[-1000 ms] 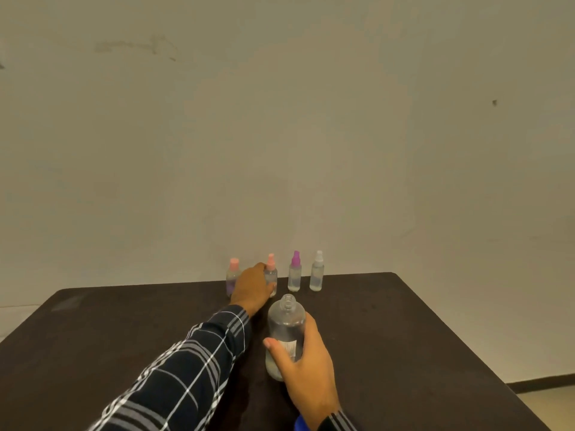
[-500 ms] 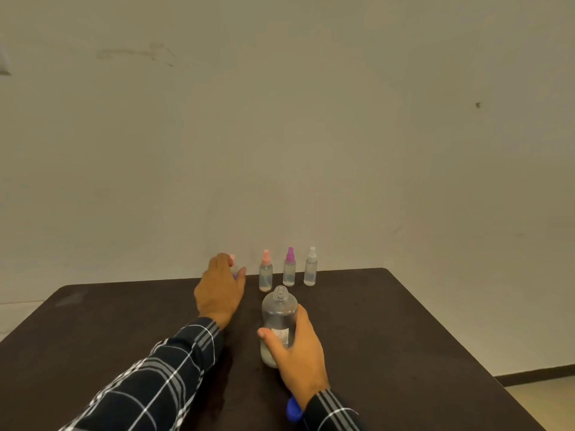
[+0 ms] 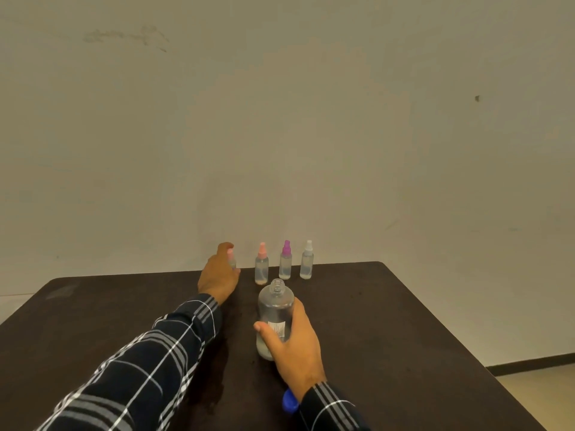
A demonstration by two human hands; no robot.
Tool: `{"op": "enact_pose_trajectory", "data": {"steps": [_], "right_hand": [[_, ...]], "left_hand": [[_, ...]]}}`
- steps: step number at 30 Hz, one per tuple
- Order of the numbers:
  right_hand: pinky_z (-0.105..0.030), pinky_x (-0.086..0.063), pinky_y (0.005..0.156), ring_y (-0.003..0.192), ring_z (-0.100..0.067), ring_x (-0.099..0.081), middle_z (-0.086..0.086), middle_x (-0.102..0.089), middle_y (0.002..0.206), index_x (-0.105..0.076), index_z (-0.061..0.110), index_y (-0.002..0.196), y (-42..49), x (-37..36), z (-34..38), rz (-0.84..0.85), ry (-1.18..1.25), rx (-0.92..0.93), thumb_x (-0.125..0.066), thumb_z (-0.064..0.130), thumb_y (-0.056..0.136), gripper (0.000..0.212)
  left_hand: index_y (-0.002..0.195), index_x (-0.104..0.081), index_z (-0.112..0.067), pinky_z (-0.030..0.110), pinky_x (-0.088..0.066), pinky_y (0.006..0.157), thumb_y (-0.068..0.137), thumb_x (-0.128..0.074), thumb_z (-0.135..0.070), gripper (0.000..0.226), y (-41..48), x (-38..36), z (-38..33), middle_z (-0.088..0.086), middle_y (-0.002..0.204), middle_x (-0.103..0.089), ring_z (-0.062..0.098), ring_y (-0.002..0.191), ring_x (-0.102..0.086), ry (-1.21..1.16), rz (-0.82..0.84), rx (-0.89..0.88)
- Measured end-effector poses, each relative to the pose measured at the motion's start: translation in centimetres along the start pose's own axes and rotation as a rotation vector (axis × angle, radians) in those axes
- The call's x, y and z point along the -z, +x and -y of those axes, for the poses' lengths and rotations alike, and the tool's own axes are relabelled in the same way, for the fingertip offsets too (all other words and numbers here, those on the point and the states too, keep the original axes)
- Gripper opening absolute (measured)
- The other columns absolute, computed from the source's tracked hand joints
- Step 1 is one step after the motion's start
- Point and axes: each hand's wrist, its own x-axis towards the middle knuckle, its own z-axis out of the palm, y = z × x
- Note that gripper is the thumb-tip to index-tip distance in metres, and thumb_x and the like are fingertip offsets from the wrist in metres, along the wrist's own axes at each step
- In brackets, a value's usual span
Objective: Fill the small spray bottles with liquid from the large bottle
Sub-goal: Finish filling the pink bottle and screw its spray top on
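Note:
The large clear bottle [image 3: 275, 307] stands upright and uncapped on the dark table [image 3: 398, 337], with a little liquid at its bottom. My right hand [image 3: 295, 346] grips its lower body. At the table's far edge stands a row of small spray bottles. My left hand [image 3: 217, 279] is curled round the leftmost one, a pink-capped spray bottle [image 3: 231, 260], and hides most of it. To its right stand another pink-capped bottle [image 3: 261, 269], a purple-capped bottle [image 3: 285, 263] and a white-capped bottle [image 3: 307, 262], all untouched.
A blue cap [image 3: 289, 401] lies on the table by my right wrist. A plain wall rises right behind the row of bottles. The table's right edge drops to the floor [image 3: 541, 384].
My left hand left the second pink-capped bottle and moved left to the leftmost one, closing round it. My right hand stays on the large bottle.

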Motion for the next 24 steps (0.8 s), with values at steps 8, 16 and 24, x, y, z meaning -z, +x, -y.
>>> {"op": "enact_pose_trajectory", "data": {"steps": [8,16,24], "right_hand": [[-0.028,-0.041,0.11,0.127,0.001,-0.049,0.023,-0.052,0.138,-0.037,0.039,0.145,-0.1,-0.1,-0.1,-0.003,-0.015,0.017,-0.074,0.055,0.078,0.078],[-0.029,-0.043,0.106,0.121,-0.003,-0.052,0.017,-0.055,0.134,-0.041,0.034,0.14,-0.6,0.3,0.8,0.008,-0.034,0.021,-0.074,0.052,0.08,0.071],[-0.03,-0.036,0.108,0.138,-0.023,-0.043,-0.001,-0.044,0.15,-0.031,0.025,0.144,-0.9,1.2,2.3,0.102,-0.011,-0.065,-0.083,0.039,0.078,0.086]], "left_hand": [[0.146,-0.03,-0.02,0.048,-0.047,0.103,0.089,-0.072,-0.009,0.072,-1.3,0.2,-0.1,0.018,0.133,-0.056,0.038,0.118,-0.059,-0.01,0.047,0.022],[0.135,-0.048,-0.017,0.041,-0.051,0.101,0.085,-0.08,-0.023,0.059,-8.3,4.7,-0.5,0.008,0.13,-0.06,0.027,0.117,-0.06,-0.006,0.103,0.034],[0.126,-0.052,-0.034,0.026,-0.052,0.093,0.084,-0.081,-0.03,0.05,-18.8,9.5,-0.7,-0.016,0.115,-0.06,0.006,0.102,-0.062,-0.05,0.143,-0.103]]}}
